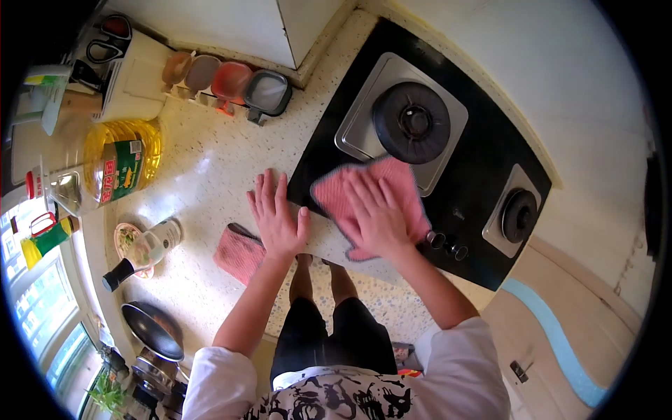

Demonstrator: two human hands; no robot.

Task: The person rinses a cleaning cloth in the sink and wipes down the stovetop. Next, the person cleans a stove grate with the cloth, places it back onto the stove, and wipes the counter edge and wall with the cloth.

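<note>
Far left on the speckled countertop: a large cooking-oil jug with a red cap. Adjacent, nearer the person: a clear glass bottle with a black cap, beside a small plate; a dark frying pan sits nearer still. Along the back wall, a row of four seasoning boxes. Near the counter's front edge, a folded pink cloth lies just beside the left wrist. To the right, a black gas hob carries a large burner on a steel drip tray and a smaller burner. The large burner borders the work area at the back; two control knobs border it at the right.

Left hand: palm down over the countertop, fingers extended, thumb spread outward, grasping nothing; contact pressure cannot be determined. Right hand: laid flat on the unfolded pink cloth, fingers straight, not pinching. This cloth spans the hob's left edge and overlaps the drip tray.
</note>
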